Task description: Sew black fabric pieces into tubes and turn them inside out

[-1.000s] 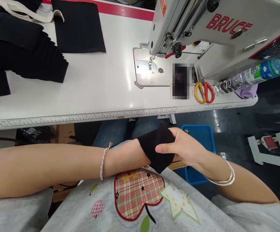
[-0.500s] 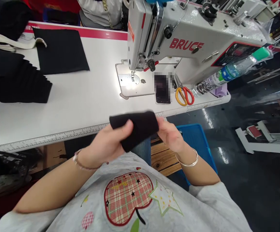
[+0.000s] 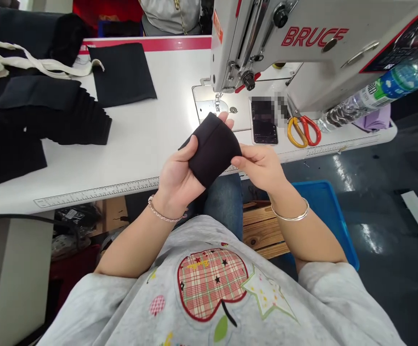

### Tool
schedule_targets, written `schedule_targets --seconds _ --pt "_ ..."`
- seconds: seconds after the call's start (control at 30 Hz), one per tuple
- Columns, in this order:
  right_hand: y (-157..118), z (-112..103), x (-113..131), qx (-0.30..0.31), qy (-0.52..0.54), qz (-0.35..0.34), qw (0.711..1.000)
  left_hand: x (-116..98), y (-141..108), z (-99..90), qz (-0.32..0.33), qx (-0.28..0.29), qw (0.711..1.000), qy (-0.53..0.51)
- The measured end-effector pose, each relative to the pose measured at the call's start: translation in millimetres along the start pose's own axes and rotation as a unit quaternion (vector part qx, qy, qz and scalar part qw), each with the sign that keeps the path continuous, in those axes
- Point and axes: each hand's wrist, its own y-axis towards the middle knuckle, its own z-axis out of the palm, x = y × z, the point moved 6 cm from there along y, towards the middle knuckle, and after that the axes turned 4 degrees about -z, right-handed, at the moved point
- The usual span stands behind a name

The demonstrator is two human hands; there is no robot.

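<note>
A folded piece of black fabric [image 3: 214,151] is held between both hands, just in front of the sewing machine [image 3: 252,53]. My left hand [image 3: 180,175] supports it from below, thumb on top and fingertips showing past its far edge. My right hand [image 3: 262,166] pinches its right corner between thumb and fingers. A seam or fold line runs across the upper part of the fabric. The cloth partly hides the machine's needle plate [image 3: 203,108] behind it.
Stacked black fabric pieces [image 3: 60,110] lie at the left, with a cream strap [image 3: 39,65] over them. A flat black panel [image 3: 124,74] lies nearby. A phone [image 3: 264,120], scissors [image 3: 304,132] and a plastic bottle [image 3: 371,96] are at the right. A blue tray [image 3: 324,211] is below.
Both hands have lifted the black fabric toward the machine and tilted it. My left hand has turned palm up beneath it. The camera view has shifted too.
</note>
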Motion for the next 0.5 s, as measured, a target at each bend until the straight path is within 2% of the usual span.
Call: schedule_targets --seconds 0.03,0.1,0.17,0.2,0.33,0.5 --pt "-1.1 0.6 3.8 -0.028 -0.016 -0.002 0.999 -1.8 -0.5 -0.5 0.010 -0.004 1.000 0.001" --pt "-7.0 -0.6 16.1 -0.137 -0.080 -0.028 0.987 -5.5 -1.9 -1.1 0.033 -0.015 0.999 0.000" --pt "-17.9 2.3 32.9 -0.255 -0.166 -0.083 0.949 -8.4 -3.4 -0.6 0.059 -0.024 0.998 -0.001" --pt "-22.4 8.7 40.3 -0.280 -0.203 -0.116 0.931 -9.4 -4.2 0.1 0.073 -0.026 0.997 0.000" --pt "-29.4 38.7 50.0 -0.265 -0.296 -0.215 0.892 -8.4 -6.4 3.2 0.122 -0.024 0.992 0.022" --pt "-33.4 49.4 41.6 -0.272 -0.352 -0.254 0.859 -6.6 -8.3 2.8 0.173 -0.027 0.984 0.031"
